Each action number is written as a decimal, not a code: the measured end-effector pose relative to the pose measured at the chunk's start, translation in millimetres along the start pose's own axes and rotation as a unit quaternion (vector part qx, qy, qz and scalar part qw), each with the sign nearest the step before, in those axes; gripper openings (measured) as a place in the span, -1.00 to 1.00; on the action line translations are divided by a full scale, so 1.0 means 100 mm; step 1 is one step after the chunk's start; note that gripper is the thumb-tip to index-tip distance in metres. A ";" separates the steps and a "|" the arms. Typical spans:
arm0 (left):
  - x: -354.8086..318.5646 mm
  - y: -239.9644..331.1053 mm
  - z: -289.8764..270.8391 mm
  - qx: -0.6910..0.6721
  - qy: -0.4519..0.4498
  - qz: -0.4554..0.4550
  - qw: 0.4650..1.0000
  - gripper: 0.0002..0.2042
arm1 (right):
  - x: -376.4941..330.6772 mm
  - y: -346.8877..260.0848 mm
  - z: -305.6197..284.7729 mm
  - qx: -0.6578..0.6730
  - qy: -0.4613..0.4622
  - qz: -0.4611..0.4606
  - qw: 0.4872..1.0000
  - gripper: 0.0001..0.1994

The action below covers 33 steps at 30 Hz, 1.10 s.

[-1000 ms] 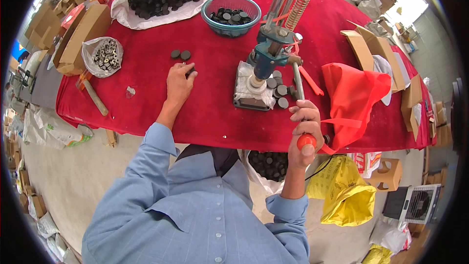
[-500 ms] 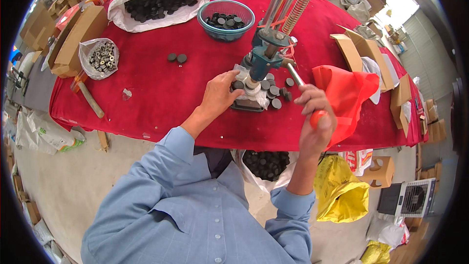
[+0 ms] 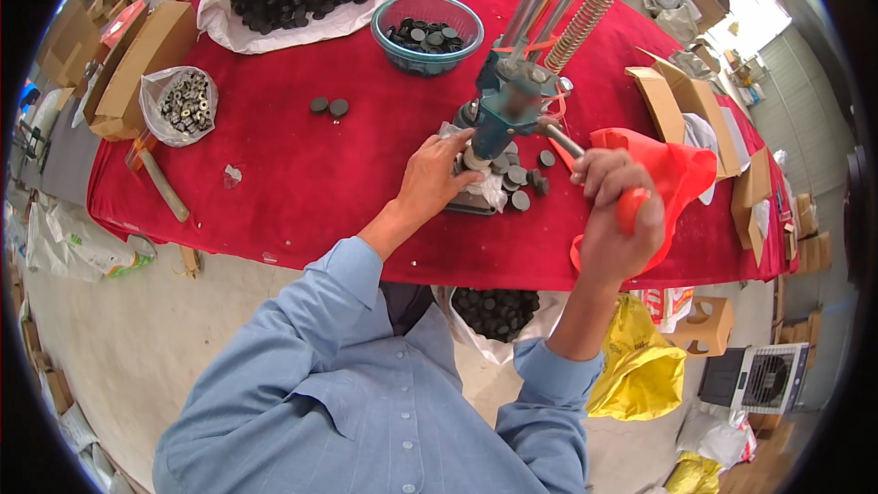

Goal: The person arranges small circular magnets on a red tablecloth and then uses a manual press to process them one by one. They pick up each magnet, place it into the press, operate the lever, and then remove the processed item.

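Note:
A teal hand press with a spring and steel posts stands on the red table. My right hand is closed around the red knob of the press lever. My left hand reaches to the press base, fingers at the round piece under the ram. Several dark round discs lie around the base. Whether the left fingers pinch a disc is hidden.
A blue bowl of dark discs and a white sack of discs stand at the back. Two loose discs, a bag of metal parts, cardboard boxes, a red bag and a sack of discs at my lap.
My left hand moved right from the two loose discs to the press base. My right hand stayed on the lever knob and shifted with the lever.

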State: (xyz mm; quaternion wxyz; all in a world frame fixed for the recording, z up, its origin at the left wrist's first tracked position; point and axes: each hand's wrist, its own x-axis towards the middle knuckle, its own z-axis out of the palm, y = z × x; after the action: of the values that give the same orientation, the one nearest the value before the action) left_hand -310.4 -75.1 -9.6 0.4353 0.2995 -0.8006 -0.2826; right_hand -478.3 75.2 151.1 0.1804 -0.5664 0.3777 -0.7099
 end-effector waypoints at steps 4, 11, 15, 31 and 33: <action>0.04 -0.03 -0.25 0.024 0.032 0.033 0.999 -0.48 | -0.53 0.11 0.09 -0.044 0.026 -0.037 0.998 -0.37; 0.13 -0.90 -1.00 0.391 0.057 -0.058 0.917 -0.66 | -1.02 0.39 0.08 -0.068 0.066 -0.024 0.995 -0.38; 0.01 -1.28 -1.11 0.338 0.083 -0.061 0.936 -0.65 | -0.86 0.27 0.08 -0.101 0.047 -0.015 0.994 -0.38; -0.08 -0.05 -0.38 -0.014 -0.026 -0.069 0.997 -0.46 | -0.01 -0.07 -0.03 -0.058 -0.008 0.000 0.998 -0.40; -0.06 0.03 -0.26 -0.011 -0.031 -0.041 0.999 -0.44 | 0.25 -0.11 -0.04 -0.031 -0.002 0.040 0.999 -0.42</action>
State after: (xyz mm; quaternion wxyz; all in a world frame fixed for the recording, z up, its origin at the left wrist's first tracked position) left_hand -285.5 -73.6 1.4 0.4017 0.3188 -0.7975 -0.3179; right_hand -487.4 66.5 175.4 0.1922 -0.5577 0.4217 -0.6886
